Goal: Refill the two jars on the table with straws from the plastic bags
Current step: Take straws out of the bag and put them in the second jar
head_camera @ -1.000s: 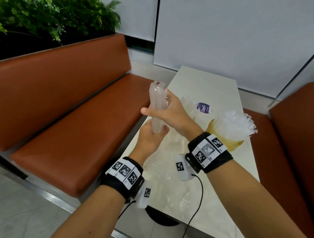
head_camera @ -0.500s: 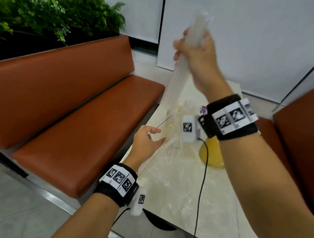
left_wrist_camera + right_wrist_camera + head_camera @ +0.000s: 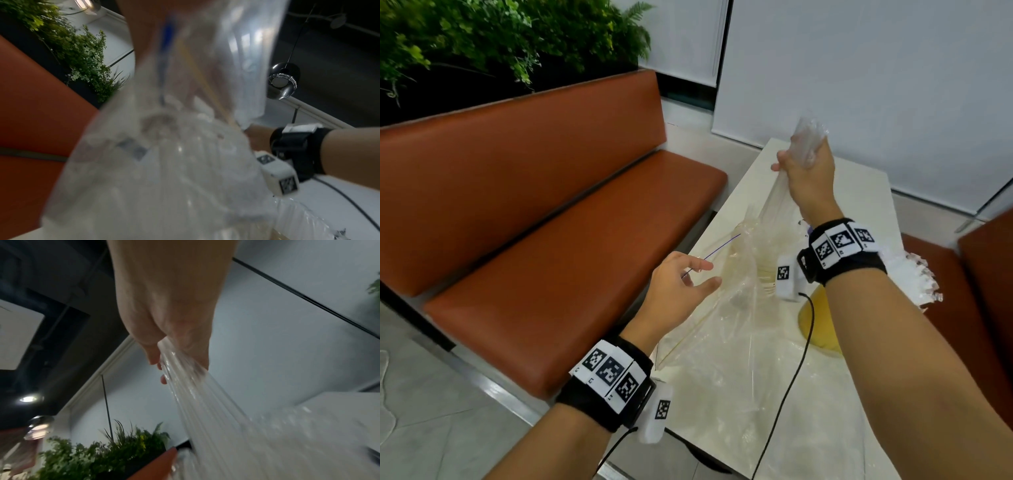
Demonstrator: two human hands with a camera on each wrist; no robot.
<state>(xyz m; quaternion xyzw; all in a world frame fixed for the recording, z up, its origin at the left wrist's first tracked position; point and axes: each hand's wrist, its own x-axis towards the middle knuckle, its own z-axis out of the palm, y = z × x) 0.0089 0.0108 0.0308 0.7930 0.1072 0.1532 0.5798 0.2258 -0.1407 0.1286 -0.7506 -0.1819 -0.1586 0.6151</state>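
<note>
An orange-brown upholstered bench (image 3: 558, 219) with ferns (image 3: 493, 41) behind it fills the nine-to-eleven o'clock side; a pale cream table (image 3: 859, 192) runs toward one o'clock under white blinds. Going left to right, the left hand (image 3: 681, 284) hovers at the mouth of a clear plastic bag (image 3: 729, 342), fingers loosely spread and gripping nothing, likely to steady the film. At twelve o'clock of it the right hand (image 3: 808, 171) is fisted round a bundle of clear straws (image 3: 806, 140), raised with its lower end over a clear jar (image 3: 767, 263), probably to drop them in upright. At three o'clock a yellow jar (image 3: 822, 329) already holds straws.
</note>
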